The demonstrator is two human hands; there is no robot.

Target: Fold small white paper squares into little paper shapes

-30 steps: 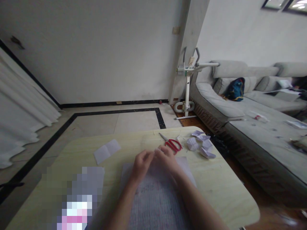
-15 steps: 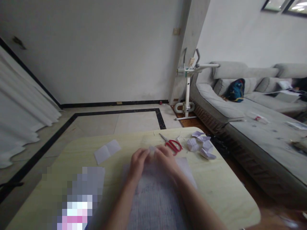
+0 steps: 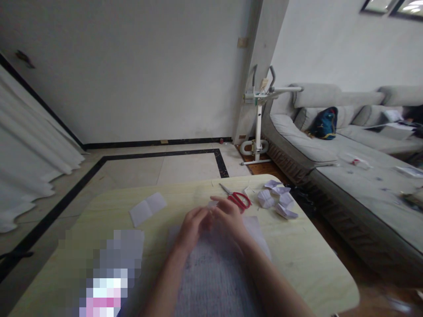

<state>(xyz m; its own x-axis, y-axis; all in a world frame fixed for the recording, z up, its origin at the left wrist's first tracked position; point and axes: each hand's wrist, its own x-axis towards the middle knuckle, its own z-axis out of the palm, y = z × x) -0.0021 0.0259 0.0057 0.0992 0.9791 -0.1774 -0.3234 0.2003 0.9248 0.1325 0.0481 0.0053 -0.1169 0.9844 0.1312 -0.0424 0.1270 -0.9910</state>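
My left hand (image 3: 193,224) and my right hand (image 3: 228,216) meet over the table, fingers closed around a small piece of white paper (image 3: 212,204). Only a sliver of that paper shows between the fingertips; the rest is hidden. Beneath both forearms lies a large printed sheet (image 3: 214,281), its text too blurred to read. Just beyond my right hand rest red-handled scissors (image 3: 239,200), blades toward the far left. Several folded paper pieces (image 3: 279,200) are grouped at the far right corner. Left of my hands lies a creased white paper (image 3: 147,208).
The pale wooden table (image 3: 307,259) has rounded corners. A blurred-out object (image 3: 115,268) covers its near left side. Small paper scraps (image 3: 249,192) lie by the scissors. Beyond stand a grey sofa (image 3: 357,189) with a blue backpack (image 3: 326,123) and a white exercise machine (image 3: 258,123).
My right hand's fingers have shifted over the small paper, one finger now extended, and cover more of it. Both hands sit slightly closer together. The scissors and folded pieces stay put.
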